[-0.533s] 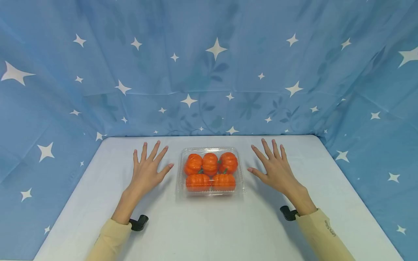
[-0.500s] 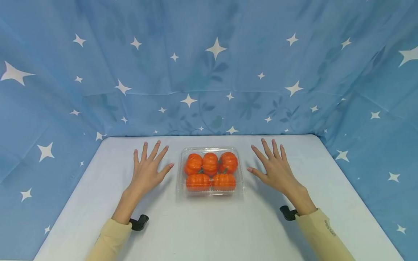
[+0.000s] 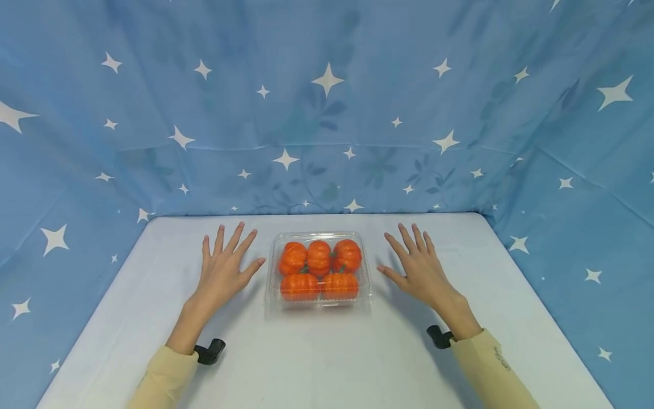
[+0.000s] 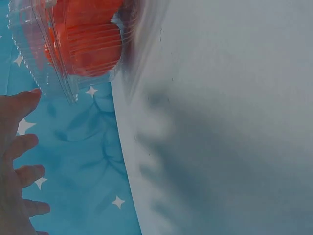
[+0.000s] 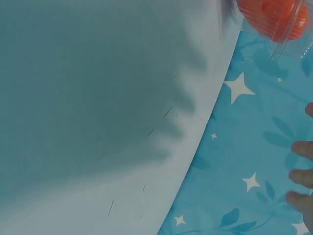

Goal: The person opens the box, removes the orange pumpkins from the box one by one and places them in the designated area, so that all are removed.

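A clear plastic clamshell box (image 3: pixel 274 267) stands on the white table, its lid looking closed. Inside it lie several orange toy pumpkins (image 3: pixel 319 258) with green stems, three behind and two in front. To the left of the box hovers my left hand (image 3: pixel 223 276), fingers spread and straight, holding nothing. My right hand (image 3: pixel 421 276) is held the same way on the box's right side, apart from it. In the left wrist view, part of the box (image 4: pixel 68 88) shows beyond the thumb. The right wrist view catches only a corner of the box (image 5: pixel 292 46) and some fingertips.
The white tabletop (image 3: pixel 317 363) has rounded far corners. Blue curtain cloth (image 3: pixel 245 113) with white stars hangs behind it and along both sides. A black wrist mount (image 3: pixel 210 352) sits on the left wrist, another black mount (image 3: pixel 440 337) on the right.
The head view has shifted slightly, so the whole scene sits a little farther left. Both hands and the box keep their places relative to each other.
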The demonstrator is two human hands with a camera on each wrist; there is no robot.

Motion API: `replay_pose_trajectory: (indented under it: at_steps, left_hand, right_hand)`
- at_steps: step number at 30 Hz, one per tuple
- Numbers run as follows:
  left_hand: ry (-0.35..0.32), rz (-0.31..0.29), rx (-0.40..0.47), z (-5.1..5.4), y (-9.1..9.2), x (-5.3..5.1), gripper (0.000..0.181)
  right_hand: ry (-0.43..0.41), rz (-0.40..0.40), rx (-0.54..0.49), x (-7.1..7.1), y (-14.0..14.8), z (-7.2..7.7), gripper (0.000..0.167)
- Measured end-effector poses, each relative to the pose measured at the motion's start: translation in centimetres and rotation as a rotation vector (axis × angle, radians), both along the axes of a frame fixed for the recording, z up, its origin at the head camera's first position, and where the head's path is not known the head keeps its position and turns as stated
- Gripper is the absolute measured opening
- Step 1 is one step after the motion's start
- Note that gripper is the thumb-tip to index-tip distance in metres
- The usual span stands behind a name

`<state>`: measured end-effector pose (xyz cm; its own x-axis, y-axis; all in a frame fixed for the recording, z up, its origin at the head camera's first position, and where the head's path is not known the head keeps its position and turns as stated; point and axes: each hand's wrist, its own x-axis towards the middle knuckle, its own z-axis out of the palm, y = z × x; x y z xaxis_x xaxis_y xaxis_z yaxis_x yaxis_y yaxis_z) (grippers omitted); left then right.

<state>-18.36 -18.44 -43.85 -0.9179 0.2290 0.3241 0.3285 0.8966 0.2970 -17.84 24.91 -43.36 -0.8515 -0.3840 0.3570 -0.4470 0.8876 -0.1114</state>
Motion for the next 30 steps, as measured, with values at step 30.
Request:
replay_pose_trajectory:
  at_steps: [30]
  left_hand:
    - [-0.751, 0.037, 1.02, -1.4, 2.1, 0.0, 0.057]
  right_hand:
    - [0.032, 0.345, -0.126, 1.3, -8.1, 1.2, 0.061]
